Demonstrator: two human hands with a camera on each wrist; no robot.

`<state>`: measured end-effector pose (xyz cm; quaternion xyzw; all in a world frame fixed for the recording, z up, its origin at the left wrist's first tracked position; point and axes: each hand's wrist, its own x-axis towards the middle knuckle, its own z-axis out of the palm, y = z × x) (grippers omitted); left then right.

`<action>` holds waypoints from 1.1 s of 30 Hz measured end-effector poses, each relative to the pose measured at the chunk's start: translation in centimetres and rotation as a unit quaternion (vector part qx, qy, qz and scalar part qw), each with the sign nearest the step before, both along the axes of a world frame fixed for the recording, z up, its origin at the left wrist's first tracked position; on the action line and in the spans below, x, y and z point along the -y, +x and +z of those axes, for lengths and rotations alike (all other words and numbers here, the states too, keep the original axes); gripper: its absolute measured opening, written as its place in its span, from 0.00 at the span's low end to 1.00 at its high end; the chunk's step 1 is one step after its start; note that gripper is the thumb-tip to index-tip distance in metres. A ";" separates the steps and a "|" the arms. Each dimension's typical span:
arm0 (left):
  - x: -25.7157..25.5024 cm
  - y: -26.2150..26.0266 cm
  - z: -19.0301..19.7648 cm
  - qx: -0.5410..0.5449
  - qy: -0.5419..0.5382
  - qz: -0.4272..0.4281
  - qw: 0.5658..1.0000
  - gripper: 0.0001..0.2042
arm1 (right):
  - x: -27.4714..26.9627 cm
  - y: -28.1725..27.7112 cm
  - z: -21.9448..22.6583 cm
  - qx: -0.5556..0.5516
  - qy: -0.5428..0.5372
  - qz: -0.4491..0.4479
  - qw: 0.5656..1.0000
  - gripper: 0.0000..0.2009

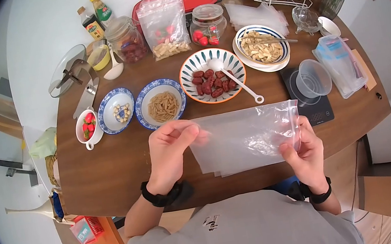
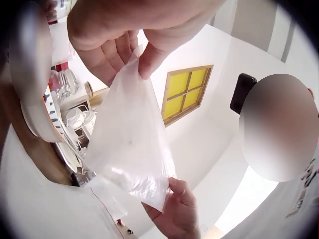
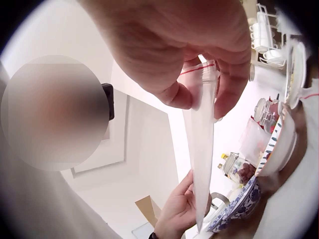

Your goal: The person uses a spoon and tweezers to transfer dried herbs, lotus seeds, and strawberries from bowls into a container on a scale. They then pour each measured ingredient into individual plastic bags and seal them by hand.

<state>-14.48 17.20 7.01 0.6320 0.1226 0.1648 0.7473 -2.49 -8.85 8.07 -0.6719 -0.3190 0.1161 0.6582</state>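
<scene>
A clear, flat zip bag [image 1: 239,140] is stretched between both hands above the table's near edge; doubled edges show along its bottom. The left hand [image 1: 171,148] pinches its left end between thumb and fingers. At the zip end with the red line, the right hand [image 1: 305,150] grips the bag, thumb in front. In the left wrist view the bag [image 2: 129,134] hangs from the left hand [image 2: 139,35], with the right hand [image 2: 179,211] at its lower corner. The right wrist view shows the bag [image 3: 199,139] nearly edge-on below the right hand [image 3: 184,55].
Beyond the bag stand bowls of strawberries [image 1: 88,126], small white pieces [image 1: 122,113], tan strips [image 1: 163,106], red dates [image 1: 212,84] and pale slices [image 1: 262,50]. A scale [image 1: 317,112] bearing a plastic tub [image 1: 313,79] is at right. Jars, a filled bag [image 1: 165,27] and bottles stand behind.
</scene>
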 end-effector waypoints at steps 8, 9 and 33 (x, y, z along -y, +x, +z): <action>0.9 -0.2 0.6 -0.029 -0.034 0.031 0.999 0.11 | 0.2 0.3 0.4 -0.020 -0.003 -0.002 1.000 0.04; 1.1 -0.3 0.7 -0.049 0.019 0.036 0.998 0.12 | 0.3 0.4 0.4 -0.043 0.019 0.016 0.999 0.04; 4.0 -3.7 -2.0 -0.288 -0.154 -0.251 0.911 0.09 | 0.8 0.4 -2.4 0.014 0.000 -0.091 0.996 0.11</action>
